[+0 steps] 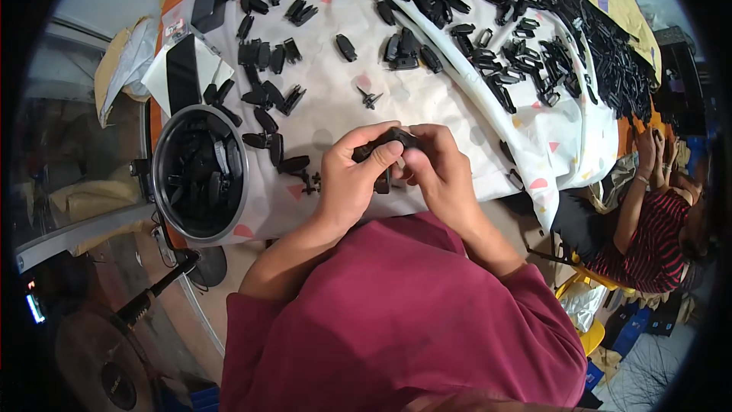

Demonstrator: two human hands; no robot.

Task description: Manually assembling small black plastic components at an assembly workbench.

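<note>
Both hands closing round one small black plastic clip [390, 140], left hand [352, 175] and right hand [438, 172] pinching it between fingertips just right of the round metal bowl [164, 137], apparently steadying it from both sides, loose clips [267, 95] lying above the bowl.

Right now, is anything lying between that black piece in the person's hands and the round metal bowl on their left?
Yes. A few loose black plastic parts lie on the white cloth between the black plastic piece and the metal bowl.

Both hands [396, 168] on black plastic part [390, 137] — metal bowl [164, 183] nr left — parts on cloth [328, 84].
</note>
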